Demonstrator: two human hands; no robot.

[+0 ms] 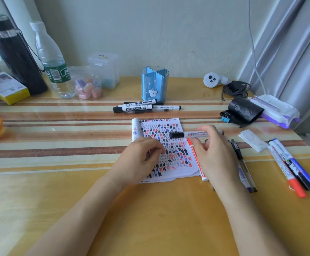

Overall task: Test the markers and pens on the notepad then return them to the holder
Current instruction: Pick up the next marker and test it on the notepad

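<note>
The marker [194, 134] lies level over the notepad [161, 129], its black cap toward 9 o'clock, pinched in the fingers of the right hand [213, 154]. The left hand [141, 157] rests on the notepad at 8 o'clock, fingers curled; whether they hold anything, I cannot tell. The blue holder [155, 85] stands at 12 o'clock on the tabletop [150, 218].

A white notepad [161, 148] is covered in rows of black, red and blue hash marks on a yellow table [150, 218] banded with brown and cream stripes. A white marker [193, 134] is capped in black; the holder [155, 85] is tinted blue, and three more markers [294, 170] are capped red, black and blue.
</note>
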